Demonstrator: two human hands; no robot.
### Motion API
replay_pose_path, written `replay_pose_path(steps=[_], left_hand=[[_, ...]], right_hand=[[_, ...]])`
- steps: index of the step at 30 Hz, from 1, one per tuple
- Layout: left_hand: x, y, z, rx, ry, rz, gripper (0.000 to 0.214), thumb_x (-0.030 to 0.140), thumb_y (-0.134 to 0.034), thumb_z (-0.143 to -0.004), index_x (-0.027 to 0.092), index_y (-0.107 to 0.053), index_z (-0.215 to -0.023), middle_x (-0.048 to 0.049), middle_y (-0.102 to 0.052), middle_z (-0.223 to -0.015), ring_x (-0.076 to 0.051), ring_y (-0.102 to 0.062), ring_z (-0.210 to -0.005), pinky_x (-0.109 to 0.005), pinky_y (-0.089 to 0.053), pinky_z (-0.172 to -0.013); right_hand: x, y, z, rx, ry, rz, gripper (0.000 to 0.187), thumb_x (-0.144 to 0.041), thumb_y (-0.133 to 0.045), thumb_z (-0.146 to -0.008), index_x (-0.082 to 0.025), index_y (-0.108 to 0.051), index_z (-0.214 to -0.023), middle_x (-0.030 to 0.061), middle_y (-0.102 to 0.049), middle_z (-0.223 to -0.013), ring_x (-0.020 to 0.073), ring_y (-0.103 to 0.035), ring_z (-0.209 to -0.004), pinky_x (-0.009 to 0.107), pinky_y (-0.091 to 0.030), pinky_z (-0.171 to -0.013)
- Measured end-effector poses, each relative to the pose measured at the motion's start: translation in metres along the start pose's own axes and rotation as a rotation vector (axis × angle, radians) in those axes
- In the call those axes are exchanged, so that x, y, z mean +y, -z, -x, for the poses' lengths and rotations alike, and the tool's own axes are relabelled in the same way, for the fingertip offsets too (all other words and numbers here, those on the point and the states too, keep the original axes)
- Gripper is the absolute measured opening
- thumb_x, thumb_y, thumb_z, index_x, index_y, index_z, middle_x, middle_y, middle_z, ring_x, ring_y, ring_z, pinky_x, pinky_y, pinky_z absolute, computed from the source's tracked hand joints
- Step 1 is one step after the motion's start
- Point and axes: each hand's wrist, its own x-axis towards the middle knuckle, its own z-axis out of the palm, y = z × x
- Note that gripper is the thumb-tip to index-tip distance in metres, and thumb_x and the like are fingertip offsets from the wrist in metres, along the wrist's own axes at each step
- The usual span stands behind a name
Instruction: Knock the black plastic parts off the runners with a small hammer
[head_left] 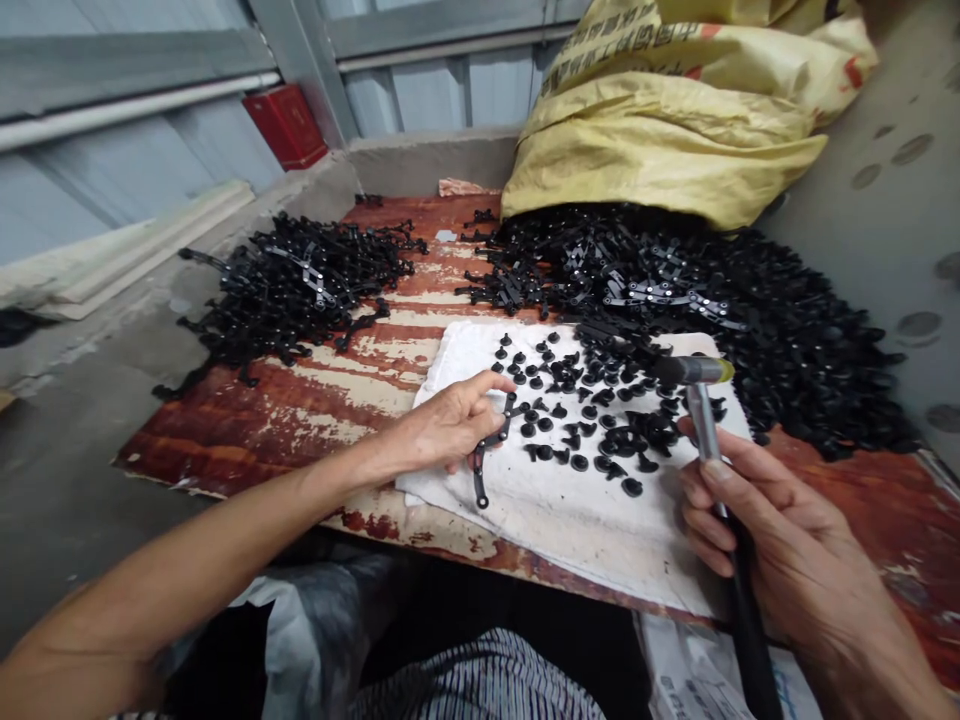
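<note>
My left hand is closed on a black jointed linkage, whose lower arm hangs out below the fingers over a white cloth. Its index finger reaches toward a small black round knob; whether it touches is unclear. In my right hand is a small hammer with a metal neck, a black grip and a yellowish face on its head. The hammer is held upright above the cloth's right side. Many small black knobs with stems lie scattered on the cloth between both hands.
A pile of black linkages sits at the left of the worn red-brown board. A larger heap of black parts spills from a yellow woven sack at the back right. A red box rests by the wall.
</note>
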Motion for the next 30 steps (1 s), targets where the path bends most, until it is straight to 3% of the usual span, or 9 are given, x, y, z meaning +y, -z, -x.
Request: replay_pose_path(steps=[3, 6, 12, 17, 24, 30], left_hand=[[-0.001, 0.000, -0.001, -0.025, 0.004, 0.047, 0.020, 0.022, -0.054, -0.086, 0.020, -0.050, -0.106, 0.0081, -0.052, -0.064, -0.006, -0.041, -0.039, -0.016, -0.034, -0.034], [-0.005, 0.001, -0.002, 0.030, 0.021, 0.079, 0.016, 0.024, -0.057, -0.085, 0.022, -0.048, -0.098, 0.0079, -0.051, -0.063, -0.006, -0.042, -0.041, -0.016, -0.035, -0.036], [-0.012, 0.003, -0.001, 0.114, 0.033, 0.017, 0.027, 0.031, -0.064, -0.080, 0.021, -0.047, -0.100, 0.0075, -0.053, -0.066, -0.007, -0.044, -0.048, -0.017, -0.033, -0.043], [-0.006, 0.000, 0.000, 0.137, 0.068, -0.047, 0.030, 0.011, -0.062, -0.076, 0.020, -0.045, -0.099, 0.0083, -0.057, -0.060, -0.006, -0.043, -0.048, -0.018, -0.029, -0.047], [-0.002, -0.008, 0.004, 0.148, 0.100, 0.078, 0.027, 0.012, -0.057, -0.084, 0.022, -0.040, -0.104, 0.0099, -0.054, -0.063, -0.009, -0.055, -0.042, -0.017, -0.033, -0.036], [-0.009, -0.015, 0.002, 0.126, 0.069, 0.222, 0.023, 0.011, -0.056, -0.086, 0.022, -0.041, -0.101, 0.0100, -0.054, -0.063, -0.006, -0.052, -0.037, -0.014, -0.028, -0.030]], right_hand=[[-0.002, 0.000, 0.001, -0.007, -0.003, 0.002, 0.040, -0.036, -0.089, -0.064, -0.023, -0.068, -0.096, -0.0046, -0.051, -0.060, 0.0059, -0.039, -0.040, 0.014, -0.033, -0.031], [-0.003, -0.001, 0.001, 0.003, -0.006, 0.008, 0.042, -0.037, -0.089, -0.062, -0.022, -0.068, -0.094, -0.0044, -0.051, -0.058, 0.0060, -0.038, -0.039, 0.014, -0.032, -0.030], [-0.002, -0.002, 0.000, 0.017, 0.011, 0.015, 0.040, -0.037, -0.089, -0.061, -0.023, -0.068, -0.092, -0.0034, -0.051, -0.058, 0.0069, -0.038, -0.039, 0.015, -0.032, -0.029], [-0.001, 0.001, 0.000, 0.014, 0.009, 0.005, 0.037, -0.035, -0.089, -0.063, -0.022, -0.069, -0.092, -0.0032, -0.052, -0.058, 0.0066, -0.039, -0.039, 0.015, -0.032, -0.030], [-0.002, -0.001, 0.001, 0.018, -0.002, 0.008, 0.043, -0.035, -0.089, -0.060, -0.023, -0.067, -0.095, -0.0045, -0.051, -0.057, 0.0073, -0.040, -0.040, 0.015, -0.032, -0.030], [-0.003, -0.001, 0.001, 0.011, 0.012, 0.016, 0.040, -0.037, -0.089, -0.062, -0.023, -0.066, -0.091, -0.0045, -0.050, -0.056, 0.0074, -0.039, -0.039, 0.015, -0.031, -0.030]])
